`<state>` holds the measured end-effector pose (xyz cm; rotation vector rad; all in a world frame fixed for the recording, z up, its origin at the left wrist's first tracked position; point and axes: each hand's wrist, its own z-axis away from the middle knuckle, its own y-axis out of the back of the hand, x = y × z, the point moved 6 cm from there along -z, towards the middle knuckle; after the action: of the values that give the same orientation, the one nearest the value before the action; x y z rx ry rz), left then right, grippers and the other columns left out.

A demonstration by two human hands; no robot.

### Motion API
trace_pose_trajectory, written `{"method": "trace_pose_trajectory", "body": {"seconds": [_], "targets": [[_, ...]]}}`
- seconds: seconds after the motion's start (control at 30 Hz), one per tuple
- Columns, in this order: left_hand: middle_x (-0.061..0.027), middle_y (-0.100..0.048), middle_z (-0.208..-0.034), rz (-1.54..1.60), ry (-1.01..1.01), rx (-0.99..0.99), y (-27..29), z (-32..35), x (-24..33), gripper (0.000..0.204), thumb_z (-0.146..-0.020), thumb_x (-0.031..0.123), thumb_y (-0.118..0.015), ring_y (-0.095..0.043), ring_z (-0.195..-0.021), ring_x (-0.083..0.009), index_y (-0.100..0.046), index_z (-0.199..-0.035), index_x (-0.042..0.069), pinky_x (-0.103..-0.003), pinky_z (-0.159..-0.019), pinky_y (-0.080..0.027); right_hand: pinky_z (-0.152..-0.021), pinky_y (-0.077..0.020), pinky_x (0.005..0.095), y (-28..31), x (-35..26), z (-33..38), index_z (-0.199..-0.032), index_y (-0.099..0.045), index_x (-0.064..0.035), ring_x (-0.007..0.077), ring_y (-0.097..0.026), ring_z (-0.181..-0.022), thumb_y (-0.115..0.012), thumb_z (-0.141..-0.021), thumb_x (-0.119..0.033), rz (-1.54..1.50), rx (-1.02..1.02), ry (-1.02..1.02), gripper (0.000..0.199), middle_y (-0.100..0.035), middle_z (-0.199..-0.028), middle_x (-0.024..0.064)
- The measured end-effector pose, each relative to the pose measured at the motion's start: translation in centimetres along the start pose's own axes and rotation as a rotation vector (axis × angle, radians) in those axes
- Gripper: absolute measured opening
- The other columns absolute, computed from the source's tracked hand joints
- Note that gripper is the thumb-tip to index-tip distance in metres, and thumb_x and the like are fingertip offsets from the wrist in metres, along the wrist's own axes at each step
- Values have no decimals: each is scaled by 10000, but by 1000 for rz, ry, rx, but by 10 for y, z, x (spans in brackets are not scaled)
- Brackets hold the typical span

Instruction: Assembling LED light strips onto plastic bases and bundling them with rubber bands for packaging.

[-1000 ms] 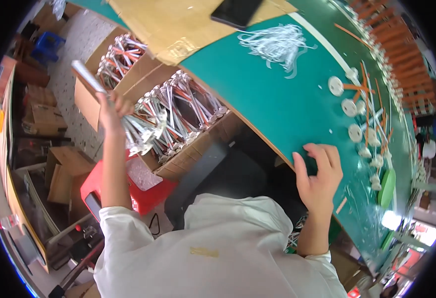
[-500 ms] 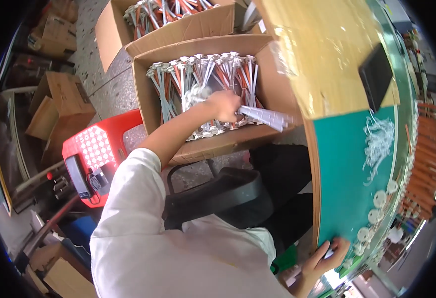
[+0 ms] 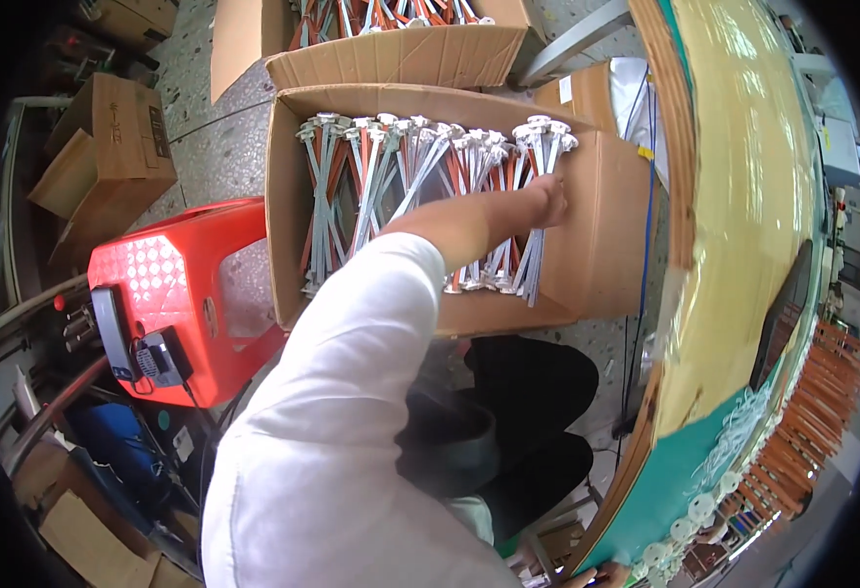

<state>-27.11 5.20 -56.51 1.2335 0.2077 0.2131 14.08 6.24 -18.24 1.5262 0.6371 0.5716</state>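
My left hand [image 3: 549,201] is closed around a bundle of long grey strips with white round heads [image 3: 546,145]. It holds the bundle upright at the right end of an open cardboard box [image 3: 611,230]. Several more bundles of grey and reddish-brown strips [image 3: 361,191] stand side by side in that box, left of my hand. My right hand [image 3: 604,576] is at the bottom edge of the view, by the table's near corner. Most of it is cut off, so its fingers do not show clearly.
Behind stands a second box [image 3: 401,59] of similar strips. A red stool [image 3: 185,269] to the left carries a black handset [image 3: 112,328]. The green table [image 3: 631,485] on the right holds tan sheeting [image 3: 743,225], white strings [image 3: 739,431], white discs [image 3: 680,529] and brown strips [image 3: 812,421].
My left hand has moved right with the bundle, which has gone from tilted sideways to upright at the box's right end. The view has shifted, leaving my right hand mostly out of frame.
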Motion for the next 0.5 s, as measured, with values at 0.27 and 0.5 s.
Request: {"method": "trace_pose_trajectory", "body": {"seconds": [0.27,0.5], "targets": [[94,-609,-1229,-52,-37,-114,-68,-78,3,287,-920,297,-508,-548,-1164,-172,-652,-1164,249,-422,-986,-318,-681,-374,367,-1,-8,-6,-960,-510,-10,255,-452,-744,-460,-937,-266,-129,242,400,262,-486,-873,146],[58,-552,-1304,-39,378,112,-248,-102,-35,319,-932,328,-483,-423,-1285,-187,-612,-1216,262,-470,-1125,-145,-700,-379,364,-3,-7,-48,-980,-487,-10,246,-436,-727,-462,-930,-256,-277,542,2123,253,-481,-864,136]]}}
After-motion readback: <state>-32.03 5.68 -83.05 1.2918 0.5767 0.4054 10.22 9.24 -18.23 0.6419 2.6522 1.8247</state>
